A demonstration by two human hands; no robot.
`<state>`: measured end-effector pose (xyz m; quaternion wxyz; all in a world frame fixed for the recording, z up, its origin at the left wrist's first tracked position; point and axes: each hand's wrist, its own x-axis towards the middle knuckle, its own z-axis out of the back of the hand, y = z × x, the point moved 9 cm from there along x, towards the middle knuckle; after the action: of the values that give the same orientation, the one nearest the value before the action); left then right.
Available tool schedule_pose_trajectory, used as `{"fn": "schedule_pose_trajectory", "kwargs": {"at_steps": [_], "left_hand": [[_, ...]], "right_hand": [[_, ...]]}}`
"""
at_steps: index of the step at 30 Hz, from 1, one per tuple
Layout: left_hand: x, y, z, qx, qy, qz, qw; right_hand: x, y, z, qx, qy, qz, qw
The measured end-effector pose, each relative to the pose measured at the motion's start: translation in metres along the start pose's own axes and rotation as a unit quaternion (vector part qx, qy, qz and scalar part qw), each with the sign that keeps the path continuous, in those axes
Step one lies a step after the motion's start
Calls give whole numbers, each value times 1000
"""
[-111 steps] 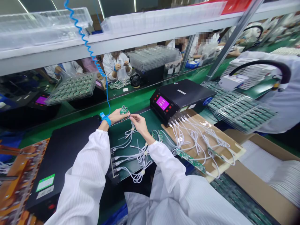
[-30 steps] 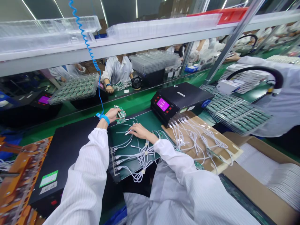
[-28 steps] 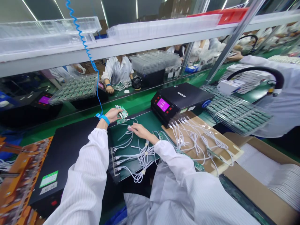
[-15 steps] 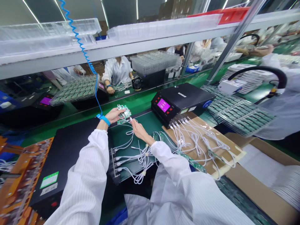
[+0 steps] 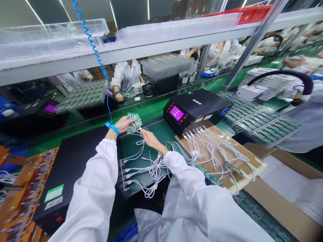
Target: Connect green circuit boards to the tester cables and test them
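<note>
Circuit boards (image 5: 133, 119) sit pinched in the left hand (image 5: 124, 123); the right hand (image 5: 149, 138) grips a white cable plug (image 5: 140, 128)

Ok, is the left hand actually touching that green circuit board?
Touching. The head view shows the left hand with fingers wrapped around the edge of the green circuit board, lifted above the bench.

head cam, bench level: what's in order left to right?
Orange fixture → black unit with green label → left hand holding green circuit boards → right hand pinching a white cable plug → black tester with pink screen → cardboard sheet with white cables → tray of boards.
</note>
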<state>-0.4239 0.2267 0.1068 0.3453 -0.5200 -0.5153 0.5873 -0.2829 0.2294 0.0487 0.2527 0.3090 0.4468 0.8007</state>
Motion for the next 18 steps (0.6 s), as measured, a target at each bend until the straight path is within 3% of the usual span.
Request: {"fn": "schedule_pose_trajectory", "kwargs": {"at_steps": [4,10,15,18], "left_hand": [[-2,-1,1,17,-9,-2,1000],[-11,-7,2,70,-68,-13,995],[-31,-11,-4,119,-114,-31,986],[-48,-11,-6,126,-173,-64,975]], "right_hand": [[6,0,1,31,-6,3,999],[9,0,6,76,-26,0,997],[0,-2,3,105,-8,9,994],[-6,-3,-5,123,13,9,992]]}}
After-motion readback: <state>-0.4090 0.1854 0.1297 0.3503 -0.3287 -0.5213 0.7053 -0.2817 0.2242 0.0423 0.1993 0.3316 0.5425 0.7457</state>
